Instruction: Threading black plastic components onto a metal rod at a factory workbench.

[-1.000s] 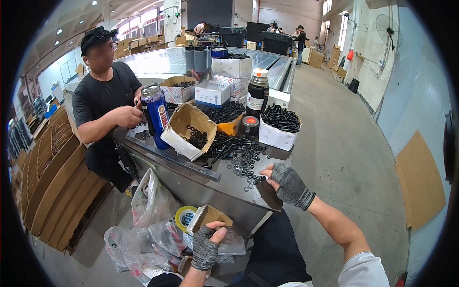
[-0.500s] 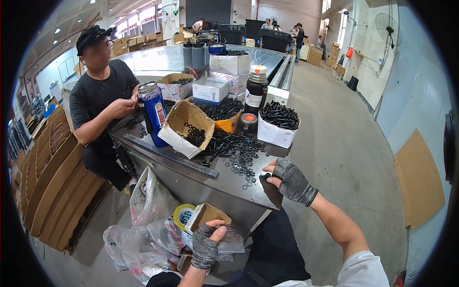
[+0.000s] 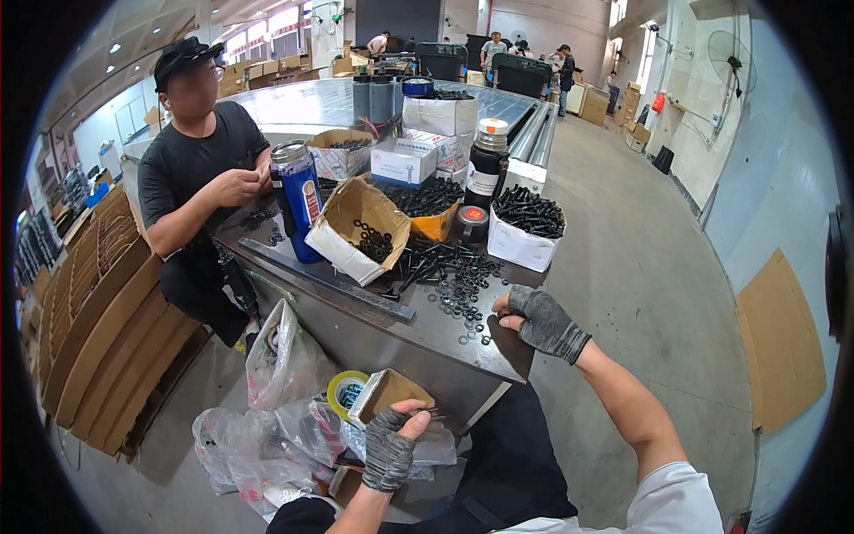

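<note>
My right hand (image 3: 544, 324), in a grey fingerless glove, rests at the right edge of the dark table (image 3: 449, 349). Its thumb and fingertips are pinched together; whatever lies between them is hidden. Just left of it, loose metal rings (image 3: 461, 307), seemingly nuts or washers, are scattered beside a pile of black bolts (image 3: 425, 260). Lower down, in front of the table, my left hand (image 3: 390, 449) wears the same kind of glove. Its thumb presses against the curled fingers, with something thin and dark at the tips, too small to name.
On the table stand a white box of black bolts (image 3: 527, 233), a tilted carton with black rings (image 3: 356, 233), a black thermos (image 3: 485, 165), a blue bottle (image 3: 297, 203) and a metal bar (image 3: 329, 280). Plastic bags (image 3: 285, 365) lie below. A co-worker (image 3: 200, 151) sits at left.
My right fingers have closed together, and the dark pieces seen beneath them before no longer show. My left hand stays low, still pinched. The view has shifted slightly.
</note>
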`<action>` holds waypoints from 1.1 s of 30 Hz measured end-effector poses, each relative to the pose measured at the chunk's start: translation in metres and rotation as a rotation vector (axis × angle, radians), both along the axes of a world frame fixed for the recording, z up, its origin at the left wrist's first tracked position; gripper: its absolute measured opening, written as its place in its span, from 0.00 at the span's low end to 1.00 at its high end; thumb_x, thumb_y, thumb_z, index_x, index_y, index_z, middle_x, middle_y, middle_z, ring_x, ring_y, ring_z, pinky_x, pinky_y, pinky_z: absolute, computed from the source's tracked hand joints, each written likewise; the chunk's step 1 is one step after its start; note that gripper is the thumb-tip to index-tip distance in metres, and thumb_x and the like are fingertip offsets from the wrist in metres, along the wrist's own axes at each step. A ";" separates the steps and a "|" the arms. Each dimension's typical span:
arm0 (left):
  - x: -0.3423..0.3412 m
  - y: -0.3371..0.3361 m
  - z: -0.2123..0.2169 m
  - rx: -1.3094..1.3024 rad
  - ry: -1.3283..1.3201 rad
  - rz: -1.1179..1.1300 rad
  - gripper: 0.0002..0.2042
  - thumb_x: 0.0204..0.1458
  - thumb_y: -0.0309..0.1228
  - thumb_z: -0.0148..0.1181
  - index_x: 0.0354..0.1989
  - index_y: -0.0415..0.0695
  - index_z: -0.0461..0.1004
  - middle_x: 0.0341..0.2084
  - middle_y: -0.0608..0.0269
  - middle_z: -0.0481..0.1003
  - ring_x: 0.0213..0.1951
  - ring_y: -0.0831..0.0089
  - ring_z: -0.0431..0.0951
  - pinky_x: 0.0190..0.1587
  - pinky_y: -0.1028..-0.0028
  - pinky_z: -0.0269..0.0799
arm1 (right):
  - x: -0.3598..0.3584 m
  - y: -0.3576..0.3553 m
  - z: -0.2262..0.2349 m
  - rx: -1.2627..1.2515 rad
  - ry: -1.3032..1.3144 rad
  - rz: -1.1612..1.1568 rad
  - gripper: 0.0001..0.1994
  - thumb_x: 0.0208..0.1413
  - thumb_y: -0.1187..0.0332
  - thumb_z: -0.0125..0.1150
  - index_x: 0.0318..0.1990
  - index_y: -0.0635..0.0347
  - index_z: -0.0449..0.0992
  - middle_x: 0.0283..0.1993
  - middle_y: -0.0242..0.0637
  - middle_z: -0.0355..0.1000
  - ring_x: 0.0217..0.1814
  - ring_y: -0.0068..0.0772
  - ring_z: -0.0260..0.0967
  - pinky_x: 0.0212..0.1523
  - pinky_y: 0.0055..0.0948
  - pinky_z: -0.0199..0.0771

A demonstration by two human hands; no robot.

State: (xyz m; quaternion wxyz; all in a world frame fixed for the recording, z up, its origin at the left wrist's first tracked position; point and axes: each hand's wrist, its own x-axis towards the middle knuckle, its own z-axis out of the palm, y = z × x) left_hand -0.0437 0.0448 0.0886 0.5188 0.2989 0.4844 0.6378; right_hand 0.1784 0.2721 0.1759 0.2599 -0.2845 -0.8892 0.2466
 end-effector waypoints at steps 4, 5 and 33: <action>0.003 -0.002 0.008 0.022 -0.001 0.021 0.12 0.54 0.29 0.64 0.45 0.37 0.77 0.35 0.61 0.79 0.37 0.74 0.79 0.43 0.74 0.75 | 0.009 -0.002 0.002 0.142 -0.004 0.008 0.11 0.52 0.72 0.61 0.44 0.62 0.77 0.39 0.44 0.75 0.46 0.48 0.71 0.50 0.39 0.71; 0.003 -0.002 0.010 0.011 0.021 0.022 0.12 0.54 0.29 0.64 0.44 0.37 0.77 0.35 0.62 0.79 0.37 0.75 0.78 0.43 0.75 0.74 | 0.011 -0.003 0.000 0.289 0.001 -0.012 0.11 0.53 0.72 0.61 0.44 0.62 0.77 0.40 0.43 0.74 0.47 0.49 0.71 0.50 0.39 0.70; 0.016 0.000 0.012 -0.034 -0.099 0.035 0.12 0.55 0.29 0.63 0.46 0.39 0.75 0.35 0.60 0.79 0.36 0.71 0.81 0.41 0.72 0.77 | 0.008 -0.079 -0.009 0.409 0.082 -0.123 0.04 0.57 0.74 0.57 0.39 0.60 0.74 0.34 0.43 0.71 0.36 0.45 0.71 0.40 0.37 0.73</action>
